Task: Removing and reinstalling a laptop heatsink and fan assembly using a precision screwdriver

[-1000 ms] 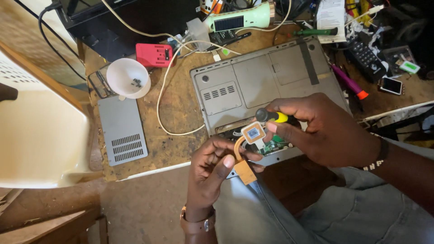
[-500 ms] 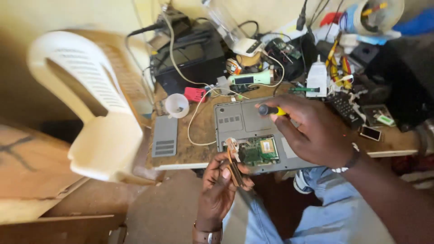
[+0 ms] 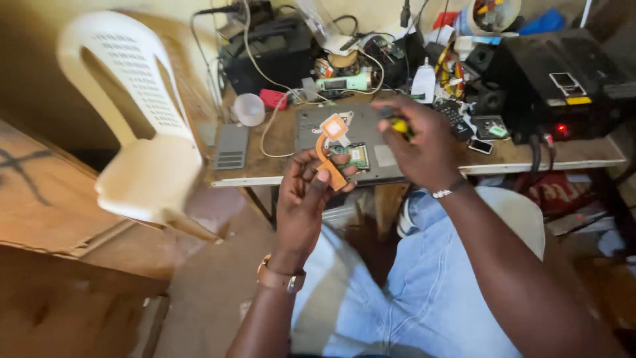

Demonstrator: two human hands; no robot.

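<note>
Left hand: fingers clamped on copper heat pipe, now lifted clear of opened laptop on table; earlier held low at laptop's near edge. Right hand: fingers closed round yellow-handled screwdriver, raised above laptop base. Exposed green board visible beneath. Judgement: cooling part freed from chassis. White plastic chair stands left.

screwdriver: mostly hidden in right hand | clutter: blurred

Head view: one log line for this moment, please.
left hand: holds copper heatsink | right hand: grips yellow-handled screwdriver | opened laptop on table
</note>
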